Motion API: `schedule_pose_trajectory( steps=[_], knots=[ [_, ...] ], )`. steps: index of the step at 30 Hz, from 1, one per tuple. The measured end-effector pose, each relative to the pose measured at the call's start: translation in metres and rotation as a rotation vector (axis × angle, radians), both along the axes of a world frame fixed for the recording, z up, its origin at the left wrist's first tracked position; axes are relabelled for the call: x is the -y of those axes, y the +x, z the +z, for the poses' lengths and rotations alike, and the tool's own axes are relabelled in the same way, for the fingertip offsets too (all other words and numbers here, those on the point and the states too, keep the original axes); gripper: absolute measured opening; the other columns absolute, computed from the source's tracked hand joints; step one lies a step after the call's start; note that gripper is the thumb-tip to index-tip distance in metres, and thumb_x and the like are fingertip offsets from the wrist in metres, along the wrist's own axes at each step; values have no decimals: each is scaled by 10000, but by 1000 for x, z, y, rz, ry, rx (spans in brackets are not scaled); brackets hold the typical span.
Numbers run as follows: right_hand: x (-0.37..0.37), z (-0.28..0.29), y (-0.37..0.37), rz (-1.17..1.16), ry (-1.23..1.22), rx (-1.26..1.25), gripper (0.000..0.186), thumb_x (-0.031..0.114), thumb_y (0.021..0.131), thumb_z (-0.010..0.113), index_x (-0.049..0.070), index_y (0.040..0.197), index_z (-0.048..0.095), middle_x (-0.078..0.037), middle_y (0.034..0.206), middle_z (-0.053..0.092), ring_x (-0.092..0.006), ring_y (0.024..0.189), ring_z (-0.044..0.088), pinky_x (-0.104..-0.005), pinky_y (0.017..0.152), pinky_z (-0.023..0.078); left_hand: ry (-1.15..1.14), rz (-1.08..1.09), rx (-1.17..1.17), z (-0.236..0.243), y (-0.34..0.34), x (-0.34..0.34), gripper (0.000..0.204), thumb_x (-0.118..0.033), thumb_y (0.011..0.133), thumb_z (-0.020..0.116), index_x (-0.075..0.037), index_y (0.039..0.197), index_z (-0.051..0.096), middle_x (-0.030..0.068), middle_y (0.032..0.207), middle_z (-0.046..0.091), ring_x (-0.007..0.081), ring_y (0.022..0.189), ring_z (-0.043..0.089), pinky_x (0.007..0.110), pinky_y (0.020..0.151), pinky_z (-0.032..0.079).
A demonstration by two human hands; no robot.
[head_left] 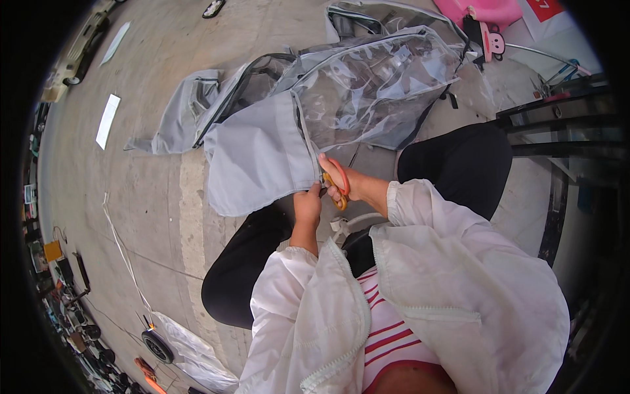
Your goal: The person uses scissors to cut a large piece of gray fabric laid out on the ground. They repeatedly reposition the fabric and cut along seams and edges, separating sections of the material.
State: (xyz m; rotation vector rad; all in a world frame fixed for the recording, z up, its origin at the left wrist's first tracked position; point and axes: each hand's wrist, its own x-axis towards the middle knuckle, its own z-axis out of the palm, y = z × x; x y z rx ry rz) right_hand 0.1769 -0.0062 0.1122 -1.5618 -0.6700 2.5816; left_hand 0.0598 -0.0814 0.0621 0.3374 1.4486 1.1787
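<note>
A grey fabric piece [252, 148], joined to clear plastic sheeting [367, 92] with dark zippers and edging, spreads over the floor before my knees. My left hand [307, 203] pinches the fabric's lower right edge. Just right of it, my right hand [344, 180] grips red-and-yellow scissors [338, 167], held at that same edge. The scissor blades are mostly hidden between the fabric and my fingers. More grey fabric [170, 125] lies bunched at the back left.
Pink plastic items [476, 10] and a white box [535, 26] sit at back right. A dark metal frame [558, 148] stands at my right. A white cord [121, 249], a wheel [157, 346] and white sheeting [190, 345] lie left. A vehicle [79, 46] stands upper left.
</note>
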Motion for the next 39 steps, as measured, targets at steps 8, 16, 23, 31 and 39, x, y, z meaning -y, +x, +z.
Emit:
schedule_pose_trajectory(
  steps=[8, 16, 23, 31, 39],
  knots=[
    [-1, -3, -16, -147, 79, -23, 658, 752, 798, 380, 115, 963, 397, -12, 656, 379, -72, 434, 347, -224, 370, 323, 27, -3, -27, -3, -3, 4, 268, -42, 861, 538, 83, 1098, 542, 137, 1041, 613, 228, 857, 624, 342, 764, 535],
    [-14, -14, -17, -175, 105, -28, 637, 716, 814, 415, 148, 1103, 396, -20, 713, 371, -63, 451, 342, -210, 386, 330, -87, -13, -77, 18, -2, 1, 242, -54, 853, 575, 112, 1029, 574, 142, 996, 625, 200, 845, 615, 325, 767, 496],
    [-29, -11, -24, -226, 23, 33, 643, 711, 808, 439, 168, 1148, 384, -21, 737, 378, -56, 447, 334, -194, 381, 310, -30, 10, -53, 7, -1, 5, 260, -58, 864, 575, 93, 1076, 563, 128, 1018, 619, 209, 854, 616, 324, 742, 526],
    [-47, -29, -20, -142, 133, -20, 624, 720, 797, 444, 178, 1101, 390, -20, 725, 378, -56, 460, 337, -195, 380, 311, -78, -37, -67, -10, -6, 6, 247, -59, 873, 567, 61, 1089, 566, 117, 1002, 617, 205, 813, 618, 318, 705, 543],
    [-74, -31, -27, -96, 139, 5, 654, 755, 789, 397, 192, 1121, 404, -20, 715, 373, -88, 438, 350, -245, 402, 352, -81, -15, -34, -12, -6, 7, 259, -62, 872, 568, 68, 1096, 554, 124, 993, 616, 211, 797, 617, 316, 695, 542]
  ],
)
